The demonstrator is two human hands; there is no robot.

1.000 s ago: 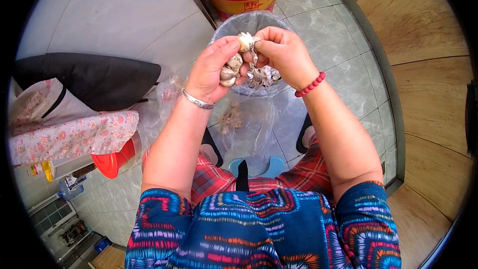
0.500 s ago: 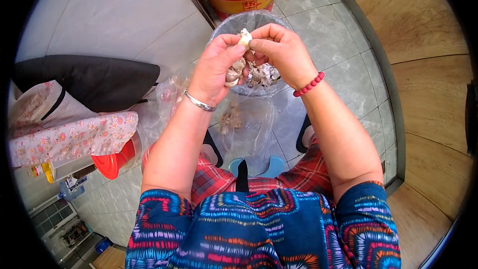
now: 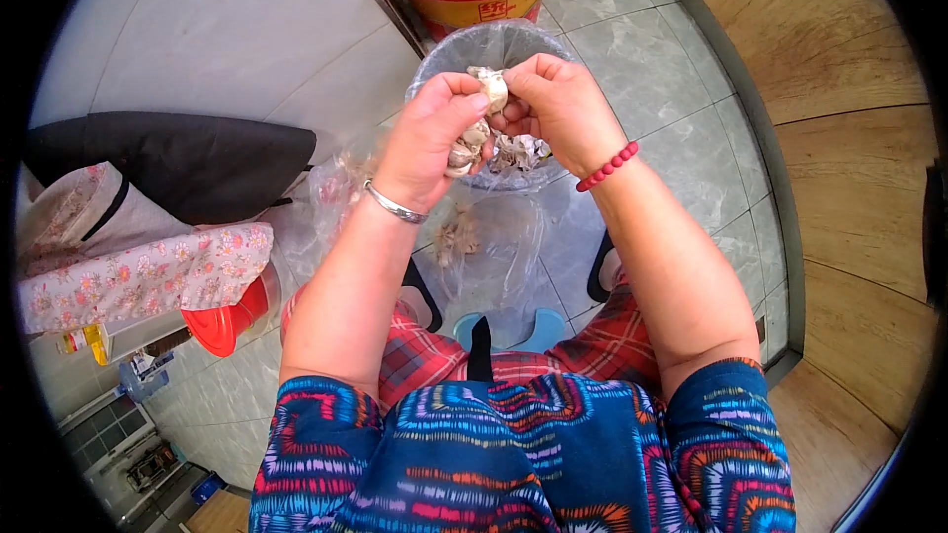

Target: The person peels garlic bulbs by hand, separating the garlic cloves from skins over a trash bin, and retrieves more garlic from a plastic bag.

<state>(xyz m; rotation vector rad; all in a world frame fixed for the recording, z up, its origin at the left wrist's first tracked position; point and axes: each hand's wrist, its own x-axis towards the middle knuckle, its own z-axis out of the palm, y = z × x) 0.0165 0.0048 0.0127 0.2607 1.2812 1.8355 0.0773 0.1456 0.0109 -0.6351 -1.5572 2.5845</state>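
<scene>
Above the bin, my left hand [image 3: 430,133] is closed around several garlic cloves [image 3: 468,146] and pinches one pale garlic clove [image 3: 493,91] between thumb and fingers. Papery skin sticks out at the top of that clove. My right hand [image 3: 568,114] meets it from the other side, thumb and forefinger pinched at the clove's edge; its other fingers curl beneath, partly hidden. Below both hands, garlic skins [image 3: 519,151] lie inside the bin [image 3: 454,51], which has a clear plastic liner.
Behind the bin stands a red-lidded bucket [image 3: 484,2]. A clear plastic bag [image 3: 494,247] with loose skins lies between my feet, near a blue stool [image 3: 541,328]. To the left are a floral cloth [image 3: 148,271] and a red container [image 3: 222,326]; wooden panels [image 3: 859,197] curve along the right.
The pinched garlic clove has tilted, with its loose skin now leaning left. My right hand has shifted slightly down, and its fingers have moved to the clove's right side.
</scene>
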